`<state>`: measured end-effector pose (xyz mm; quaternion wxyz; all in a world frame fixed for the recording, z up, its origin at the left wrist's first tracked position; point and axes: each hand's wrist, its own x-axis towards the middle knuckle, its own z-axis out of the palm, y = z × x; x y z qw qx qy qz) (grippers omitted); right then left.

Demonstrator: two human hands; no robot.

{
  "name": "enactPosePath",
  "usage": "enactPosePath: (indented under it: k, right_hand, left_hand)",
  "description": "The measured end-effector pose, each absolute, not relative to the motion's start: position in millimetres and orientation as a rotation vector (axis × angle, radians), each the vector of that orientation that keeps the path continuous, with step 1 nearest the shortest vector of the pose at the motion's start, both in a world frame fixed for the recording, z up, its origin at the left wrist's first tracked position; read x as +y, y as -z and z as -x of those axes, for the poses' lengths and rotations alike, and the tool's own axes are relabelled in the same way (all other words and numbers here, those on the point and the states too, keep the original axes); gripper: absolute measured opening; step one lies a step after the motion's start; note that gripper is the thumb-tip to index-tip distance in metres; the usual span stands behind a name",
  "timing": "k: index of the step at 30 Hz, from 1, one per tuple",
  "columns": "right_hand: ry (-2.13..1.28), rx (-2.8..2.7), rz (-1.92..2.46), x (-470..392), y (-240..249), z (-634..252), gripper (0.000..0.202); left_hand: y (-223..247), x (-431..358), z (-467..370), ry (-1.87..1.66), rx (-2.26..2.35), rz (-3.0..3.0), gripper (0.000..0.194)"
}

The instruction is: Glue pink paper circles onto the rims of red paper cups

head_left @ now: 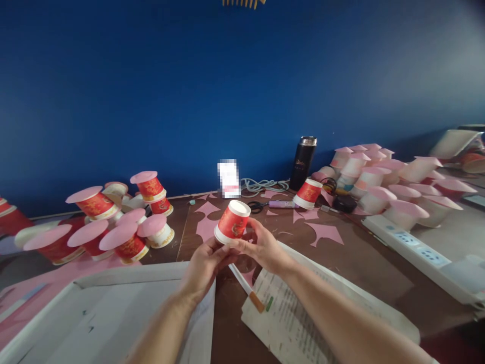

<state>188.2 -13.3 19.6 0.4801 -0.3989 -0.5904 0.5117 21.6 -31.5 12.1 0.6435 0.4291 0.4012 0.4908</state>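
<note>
Both hands hold one red paper cup (232,222), upside down with its pale base on top and a gold pattern on its side. My left hand (206,265) grips it low at the rim from the left. On the right side my right hand (259,245) closes around the lower wall, thumb along the rim. Under the hands lies a thin white stick with a brown end (246,288), partly over a printed sheet (299,308). Pink paper scraps (208,227) are on the table behind the cup.
Red cups topped with pink discs (123,237) stand at left; more capped cups (375,177) crowd the right. A black bottle (303,162), scissors (257,206), another red cup (308,194) and a coiled cable (263,186) sit near the wall. A power strip (417,253) and white tray (147,273) flank me.
</note>
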Motion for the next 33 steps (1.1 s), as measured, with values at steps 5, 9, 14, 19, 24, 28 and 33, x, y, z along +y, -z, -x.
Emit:
enactPosePath:
  k: [5,9,14,19,24,28,33]
  right_hand:
    - [-1.386,-1.432,0.921,-13.2,-24.5,-192.7,0.050]
    - [-1.310,-1.463,1.036,-15.0,-23.3,-189.4,0.051]
    - [-1.001,-1.303,1.156,-5.0,-17.3,-191.4,0.044]
    - [-0.968,-1.184,1.168,3.3,-18.4,-199.4,0.042]
    - [-0.960,-1.185,1.174,2.9,-16.9,-198.1,0.044]
    - [-0.951,-1.212,1.184,3.3,-12.7,-196.9,0.046]
    - [-1.001,-1.224,1.162,2.4,-13.7,-196.0,0.045]
  left_hand:
    - [-7.1,-33.5,-21.3,-1.037,0.990,-1.118,0.037]
    - [-10.1,-34.4,-19.6,-0.951,1.015,-1.214,0.039]
    - [-13.1,-30.5,-5.7,-0.991,1.439,-1.758,0.030]
    - [-0.4,-23.9,11.3,-0.824,1.791,-2.361,0.037]
    - [8.7,-26.2,10.1,-0.387,1.853,-2.451,0.040]
    - [6.8,-30.6,4.9,-0.307,1.805,-2.482,0.041]
    - [3.1,-37.2,-2.6,-0.308,1.738,-2.530,0.037]
